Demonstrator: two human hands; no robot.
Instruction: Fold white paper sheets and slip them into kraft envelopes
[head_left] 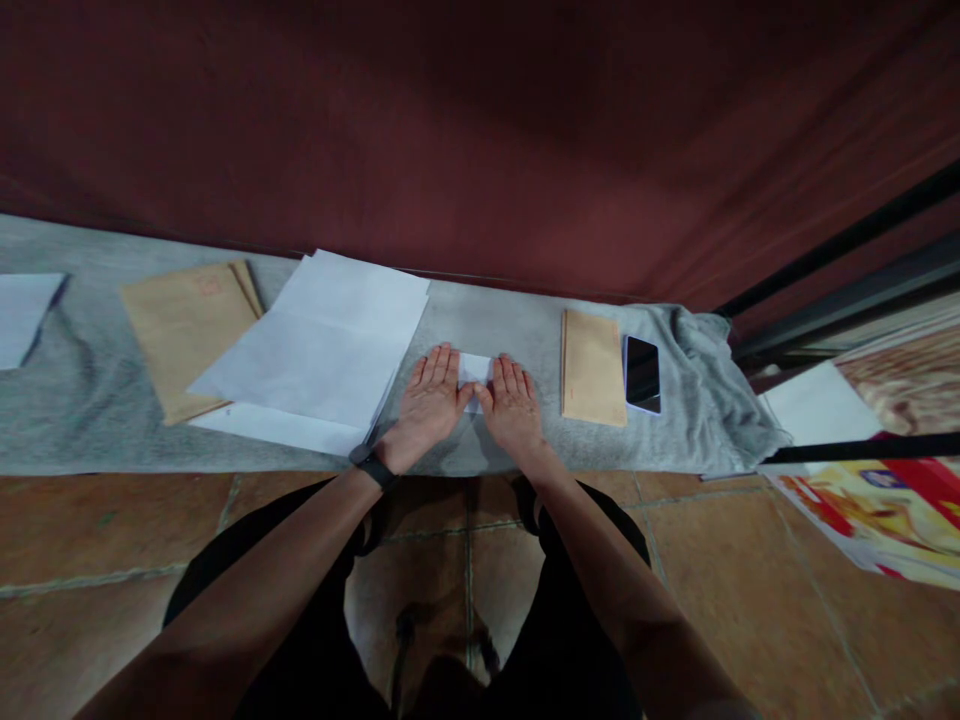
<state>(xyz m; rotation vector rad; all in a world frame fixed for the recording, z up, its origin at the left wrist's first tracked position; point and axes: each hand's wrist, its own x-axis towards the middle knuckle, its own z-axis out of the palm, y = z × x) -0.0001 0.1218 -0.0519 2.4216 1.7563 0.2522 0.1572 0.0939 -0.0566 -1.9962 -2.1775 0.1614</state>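
A small folded piece of white paper (475,368) lies on the grey cloth in front of me. My left hand (433,398) rests flat on its left side, fingers stretched forward. On its right side lies my right hand (514,405), also flat, with the two thumbs almost meeting over the paper. Parts of the paper are hidden under the hands. Just left of my left hand is a stack of large white sheets (330,335), slightly fanned out.
Brown envelopes (187,330) lie partly under the white sheets. At the right are another brown envelope (594,368) and a phone (643,375). A white sheet (26,315) sits at the far left. Behind the grey cloth (517,310) rises a dark red surface (480,150).
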